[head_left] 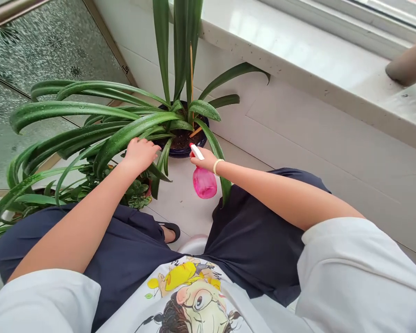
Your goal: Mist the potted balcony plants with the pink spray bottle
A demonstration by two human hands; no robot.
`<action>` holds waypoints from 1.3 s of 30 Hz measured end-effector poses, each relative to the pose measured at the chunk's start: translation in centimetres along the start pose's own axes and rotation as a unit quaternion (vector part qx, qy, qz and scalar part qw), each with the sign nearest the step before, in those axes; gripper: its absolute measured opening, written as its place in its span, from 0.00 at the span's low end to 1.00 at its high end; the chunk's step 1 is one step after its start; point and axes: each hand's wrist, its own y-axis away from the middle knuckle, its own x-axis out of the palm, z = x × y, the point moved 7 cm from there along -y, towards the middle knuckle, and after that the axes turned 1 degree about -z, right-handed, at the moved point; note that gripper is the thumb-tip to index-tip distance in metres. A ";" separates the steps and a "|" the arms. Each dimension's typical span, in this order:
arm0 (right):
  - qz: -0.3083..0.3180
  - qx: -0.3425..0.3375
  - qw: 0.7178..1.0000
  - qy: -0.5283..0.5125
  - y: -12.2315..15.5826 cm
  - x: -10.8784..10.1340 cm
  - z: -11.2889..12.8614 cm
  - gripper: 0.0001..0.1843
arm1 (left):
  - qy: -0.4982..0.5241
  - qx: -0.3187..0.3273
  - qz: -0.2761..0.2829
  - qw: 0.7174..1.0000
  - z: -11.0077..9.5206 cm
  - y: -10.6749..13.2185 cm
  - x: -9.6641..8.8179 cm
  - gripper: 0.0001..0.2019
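A potted plant (131, 122) with long, arching green strap leaves stands in front of me, and small droplets dot some leaves. Its dark blue pot (182, 153) holds brown soil. My left hand (141, 156) is among the lower leaves left of the pot, back upward, with its fingers apart and touching the foliage; the fingertips are partly hard to make out. In my right hand (205, 159) is a pink spray bottle (204, 182) with a white and red trigger head. I grip it by the neck, just in front of the pot, with its nozzle toward the plant.
Thin wooden sticks (192, 78) stand in the soil. A smaller leafy plant (137, 194) sits below my left forearm. The white windowsill (280, 44) juts out at upper right, with a pipe (411, 62) above it. A patterned glass panel (65, 51) is at left.
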 end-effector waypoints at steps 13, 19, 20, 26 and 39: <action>0.013 0.025 0.986 0.162 -5.4 2.9 2.4 0.15 | 0.057 -0.013 -0.022 0.998 2.3 0.7 0.2 0.20; 0.005 -0.017 0.981 0.196 -5.3 2.6 2.7 0.12 | 0.077 -0.011 -0.024 0.997 2.4 0.9 0.5 0.19; 0.004 -0.011 0.979 0.201 -5.3 2.5 2.5 0.11 | 0.077 -0.010 -0.024 0.997 2.3 0.9 0.5 0.18; -0.006 -0.011 0.979 0.204 -5.5 1.9 2.2 0.12 | 0.060 -0.001 -0.028 0.998 1.6 0.9 0.5 0.19; -0.064 -0.154 0.983 0.077 -3.4 -1.3 7.2 0.09 | 0.083 0.003 -0.050 0.995 -1.8 1.6 -2.2 0.19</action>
